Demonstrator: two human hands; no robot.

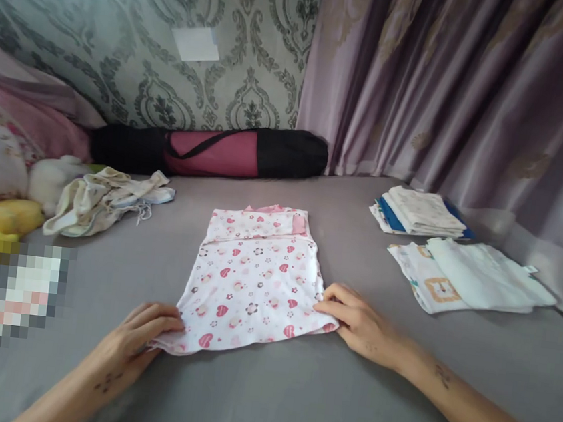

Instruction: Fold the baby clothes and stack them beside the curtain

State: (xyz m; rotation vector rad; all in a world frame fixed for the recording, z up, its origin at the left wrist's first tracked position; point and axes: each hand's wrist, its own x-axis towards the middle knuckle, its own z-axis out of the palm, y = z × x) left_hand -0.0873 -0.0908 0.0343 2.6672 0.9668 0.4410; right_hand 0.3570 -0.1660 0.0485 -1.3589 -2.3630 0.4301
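Observation:
A white baby garment printed with pink hearts and flowers lies on the grey sheet in front of me. Its far end is folded over, and a plain pink patch shows at the far right corner. At the near left corner my left hand is closed on the cloth, thumb underneath. My right hand pinches the right edge close to the near corner, where the hem lifts slightly and shows a pink inside.
Folded cloths are stacked at the back right, with a pale folded cloth nearer. Crumpled baby clothes lie at the left beside yellow plush toys. A black and maroon long bag rests along the wall.

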